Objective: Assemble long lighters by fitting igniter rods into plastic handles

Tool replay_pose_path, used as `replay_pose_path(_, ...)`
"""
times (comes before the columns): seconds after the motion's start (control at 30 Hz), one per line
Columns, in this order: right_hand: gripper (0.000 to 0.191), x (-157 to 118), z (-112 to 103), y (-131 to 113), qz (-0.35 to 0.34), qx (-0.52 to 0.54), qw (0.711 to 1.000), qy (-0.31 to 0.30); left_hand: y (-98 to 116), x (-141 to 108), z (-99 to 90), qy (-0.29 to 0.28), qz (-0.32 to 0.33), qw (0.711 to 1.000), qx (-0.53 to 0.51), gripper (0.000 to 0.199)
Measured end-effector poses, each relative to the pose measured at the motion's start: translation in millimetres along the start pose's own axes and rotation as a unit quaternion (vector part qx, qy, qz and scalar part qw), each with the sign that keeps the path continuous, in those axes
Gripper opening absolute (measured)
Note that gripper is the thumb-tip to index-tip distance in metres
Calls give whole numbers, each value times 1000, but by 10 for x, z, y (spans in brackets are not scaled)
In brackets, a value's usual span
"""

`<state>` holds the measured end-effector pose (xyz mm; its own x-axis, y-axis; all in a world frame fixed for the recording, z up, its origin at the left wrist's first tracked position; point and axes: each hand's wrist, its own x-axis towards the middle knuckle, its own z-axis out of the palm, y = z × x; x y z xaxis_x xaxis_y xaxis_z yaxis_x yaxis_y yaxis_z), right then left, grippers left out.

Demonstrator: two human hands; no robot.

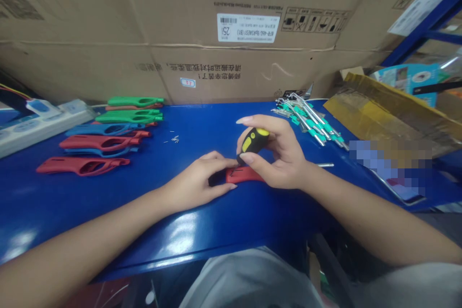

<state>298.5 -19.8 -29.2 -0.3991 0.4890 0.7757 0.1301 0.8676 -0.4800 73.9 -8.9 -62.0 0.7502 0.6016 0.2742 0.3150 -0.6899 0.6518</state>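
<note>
My right hand (287, 161) is closed around a stubby black-and-yellow screwdriver (253, 141), held tilted. The tool's lower end meets a red gas lighter body (247, 174) lying flat on the table. With fingers and thumb, my left hand (191, 180) grips the left end of that lighter. A metal tube (326, 165) sticks out past my right hand; its join to the lighter is hidden. Left of my hands, several red, blue and green lighter bodies (96, 142) lie in a column. A few tiny metal pieces, perhaps screws (175, 139), lie beyond my left hand.
Metal tubes with green parts (306, 118) are heaped at the back right. A taped cardboard box (393, 115) and a partly blurred phone (407, 192) are on the right. A white power strip (46, 122) lies far left. Large cardboard (187, 24) walls the blue table's (144, 231) back.
</note>
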Motion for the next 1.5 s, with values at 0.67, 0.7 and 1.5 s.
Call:
replay_pose_path(0.67,49,-10,23,-32,14,-40,999,-5,-35,1,15,-4,-2,1000,4,23)
replay_pose_path(0.7,48,-13,28,-31,15,-34,999,-4,-33,2,14,-3,0,1000,3,24)
replay_pose_path(1.5,40,344,-203,40,-16,-197,980,-35,78,179,119,18,-20,999,22,39)
